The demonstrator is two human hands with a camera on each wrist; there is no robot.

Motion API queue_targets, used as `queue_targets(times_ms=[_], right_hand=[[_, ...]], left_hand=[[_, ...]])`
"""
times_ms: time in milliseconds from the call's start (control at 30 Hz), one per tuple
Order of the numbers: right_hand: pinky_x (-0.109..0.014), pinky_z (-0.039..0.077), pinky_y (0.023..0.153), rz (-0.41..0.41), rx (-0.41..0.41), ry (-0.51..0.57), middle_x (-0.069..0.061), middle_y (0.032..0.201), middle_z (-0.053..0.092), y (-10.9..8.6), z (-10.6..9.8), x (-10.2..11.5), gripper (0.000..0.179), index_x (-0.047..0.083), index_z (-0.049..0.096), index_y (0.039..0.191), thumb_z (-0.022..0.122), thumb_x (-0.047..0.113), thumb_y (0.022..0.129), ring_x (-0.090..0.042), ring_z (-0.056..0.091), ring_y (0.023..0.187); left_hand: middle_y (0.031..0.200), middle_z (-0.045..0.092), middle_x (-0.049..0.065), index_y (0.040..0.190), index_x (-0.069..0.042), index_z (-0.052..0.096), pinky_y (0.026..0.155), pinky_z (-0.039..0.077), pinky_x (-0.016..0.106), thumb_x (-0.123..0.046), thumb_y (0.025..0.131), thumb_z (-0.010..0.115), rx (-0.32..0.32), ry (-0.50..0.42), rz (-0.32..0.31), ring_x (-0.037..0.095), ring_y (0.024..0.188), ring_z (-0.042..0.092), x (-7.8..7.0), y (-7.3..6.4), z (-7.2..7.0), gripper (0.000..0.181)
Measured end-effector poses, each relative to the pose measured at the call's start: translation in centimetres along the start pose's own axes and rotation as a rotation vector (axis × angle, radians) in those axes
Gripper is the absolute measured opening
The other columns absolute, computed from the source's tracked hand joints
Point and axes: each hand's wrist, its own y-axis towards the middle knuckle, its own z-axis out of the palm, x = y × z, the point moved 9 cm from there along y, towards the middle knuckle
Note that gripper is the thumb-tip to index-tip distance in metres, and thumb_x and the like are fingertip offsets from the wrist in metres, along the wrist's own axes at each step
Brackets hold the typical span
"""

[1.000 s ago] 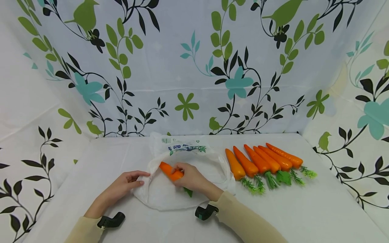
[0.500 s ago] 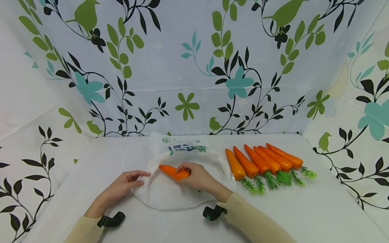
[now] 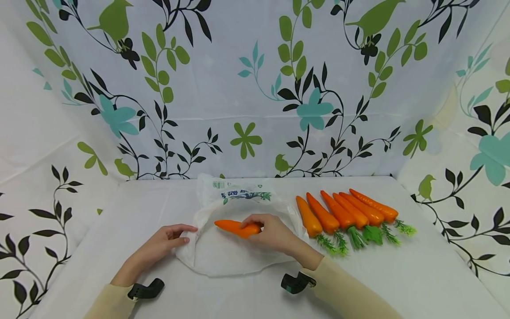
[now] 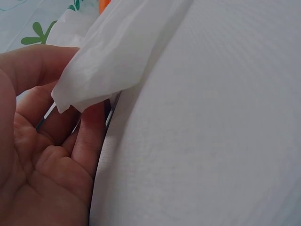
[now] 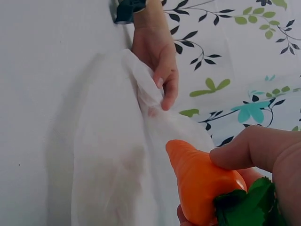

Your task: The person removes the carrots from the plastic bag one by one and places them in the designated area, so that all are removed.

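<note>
A white plastic bag (image 3: 223, 259) with blue and green print lies on the table. My left hand (image 3: 159, 248) pinches the left edge of its mouth; in the left wrist view the thin plastic (image 4: 108, 56) passes between thumb and fingers. An orange carrot (image 3: 233, 227) is gripped near its thick end by my right hand (image 3: 279, 237), over the bag, its tip pointing left. Green leaves (image 5: 249, 207) show at the carrot's top in the right wrist view, while the head view hides them behind the hand. I cannot tell whether the carrot touches the bag.
Several more carrots (image 3: 342, 217) lie side by side just right of the bag, green tops toward me. Behind the white table (image 3: 159, 199) hangs a cloth (image 3: 223, 88) printed with leaves and birds. Each wrist wears a black camera (image 3: 147, 289).
My right hand has moved right with the carrot, which now lies more level over the bag. The carrot's green top has gone out of sight in the head view. My left hand stays put.
</note>
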Motion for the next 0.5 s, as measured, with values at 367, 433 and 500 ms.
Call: queue_targets(times_ms=[367, 433, 500], right_hand=[[-0.037, 0.047, 0.084, -0.023, -0.023, -0.008, 0.005, 0.109, 0.065, -2.3, -2.9, -0.6, 0.025, 0.026, 0.074, 0.105, 0.071, 0.01, 0.086, -0.019, 0.055, 0.096], [-0.037, 0.047, 0.083, -0.022, -0.034, 0.002, 0.003, 0.111, 0.065, -2.8, -3.7, -0.8, 0.025, 0.024, 0.074, 0.106, 0.071, 0.009, 0.086, -0.02, 0.055, 0.097], [-0.037, 0.047, 0.084, -0.008, -0.04, 0.018, 0.002, 0.114, 0.065, -3.4, -4.6, -1.2, 0.026, 0.022, 0.074, 0.108, 0.071, 0.009, 0.086, -0.021, 0.055, 0.099]], left_hand=[[0.133, 0.057, 0.013, 0.127, -0.007, 0.067, 0.085, 0.041, 0.025, -0.02, 0.095, 0.068, -0.007, -0.007, 0.006, 0.021, 0.102, 0.05, 0.0, -0.1, 0.1, 0.034], [0.133, 0.057, 0.013, 0.127, -0.008, 0.067, 0.086, 0.041, 0.025, -0.02, 0.095, 0.068, -0.01, -0.002, 0.006, 0.021, 0.103, 0.05, 0.0, -0.1, 0.0, 0.034], [0.135, 0.056, 0.014, 0.127, -0.008, 0.067, 0.086, 0.04, 0.025, -0.021, 0.095, 0.068, -0.009, 0.001, 0.012, 0.022, 0.105, 0.049, 0.0, -0.1, 0.0, 0.034]])
